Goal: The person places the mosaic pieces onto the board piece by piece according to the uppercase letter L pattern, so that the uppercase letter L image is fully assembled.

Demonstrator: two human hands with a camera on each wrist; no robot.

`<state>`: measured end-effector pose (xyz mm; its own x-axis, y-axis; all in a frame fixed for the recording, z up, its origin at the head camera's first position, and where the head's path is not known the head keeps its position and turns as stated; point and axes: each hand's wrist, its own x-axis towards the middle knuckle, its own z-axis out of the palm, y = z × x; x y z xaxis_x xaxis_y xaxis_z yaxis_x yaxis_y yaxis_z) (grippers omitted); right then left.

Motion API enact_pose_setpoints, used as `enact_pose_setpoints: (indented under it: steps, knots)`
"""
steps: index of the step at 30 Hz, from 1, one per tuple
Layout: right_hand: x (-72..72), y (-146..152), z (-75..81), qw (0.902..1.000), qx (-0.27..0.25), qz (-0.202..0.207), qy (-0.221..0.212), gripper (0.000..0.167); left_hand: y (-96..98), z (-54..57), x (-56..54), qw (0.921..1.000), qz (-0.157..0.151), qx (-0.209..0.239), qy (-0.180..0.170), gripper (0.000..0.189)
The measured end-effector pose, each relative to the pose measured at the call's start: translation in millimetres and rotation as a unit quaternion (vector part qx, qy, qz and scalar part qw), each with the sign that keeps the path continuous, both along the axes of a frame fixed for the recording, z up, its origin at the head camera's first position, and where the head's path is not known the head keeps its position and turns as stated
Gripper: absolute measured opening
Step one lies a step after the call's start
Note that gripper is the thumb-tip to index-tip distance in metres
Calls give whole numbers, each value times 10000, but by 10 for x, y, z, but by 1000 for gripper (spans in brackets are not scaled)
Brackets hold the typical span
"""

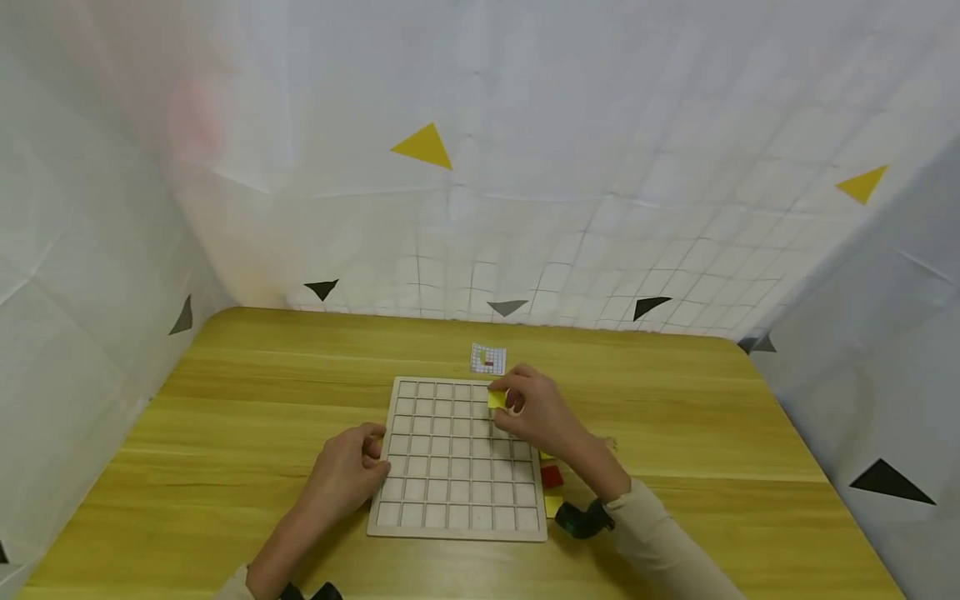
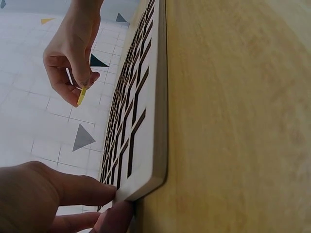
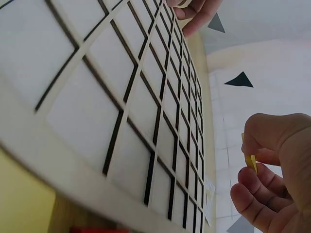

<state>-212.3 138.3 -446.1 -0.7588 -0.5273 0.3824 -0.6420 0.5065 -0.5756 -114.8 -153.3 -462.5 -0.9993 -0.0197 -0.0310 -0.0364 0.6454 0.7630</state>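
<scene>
A pale wooden grid board [image 1: 459,534] with rows of square recesses lies on the table. My left hand [image 1: 347,472] grips its left edge; the left wrist view shows the fingertips [image 2: 119,213] pinching the rim near a corner. Over the far right part of the grid, my right hand [image 1: 542,412] pinches a thin yellow square tile [image 1: 497,399] between thumb and fingers. Both wrist views show this tile [image 2: 81,96] raised above the board's surface. The recesses in view hold no tiles.
Along the board's right edge lie a red tile [image 1: 552,477] and yellow tiles [image 1: 553,506], partly covered by the right arm. A small printed card [image 1: 488,358] with a coloured grid pattern lies beyond the board. White sheeting [image 1: 525,167] surrounds the wooden table [image 1: 262,375].
</scene>
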Motion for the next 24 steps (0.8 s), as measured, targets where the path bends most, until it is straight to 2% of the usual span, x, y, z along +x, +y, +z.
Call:
enact_pose_setpoints:
  steps: [4, 12, 20, 24]
  knots:
    - [7, -67, -6, 10000, -31, -32, -68, 29, 3, 0, -5, 10000, -29, 52, -23, 46]
    - [20, -234, -1, 9996, -88, 158, -239, 29, -2, -8, 2, 9998, 11, 123, -126, 47]
    - [8, -362, 7, 9994, -82, 291, -180, 28, -3, -1, 3, 9999, 11, 114, -79, 47]
    - [-8, -436, -7, 9990, -11, 327, -294, 29, -13, -3, 5, 9999, 18, 97, -67, 47]
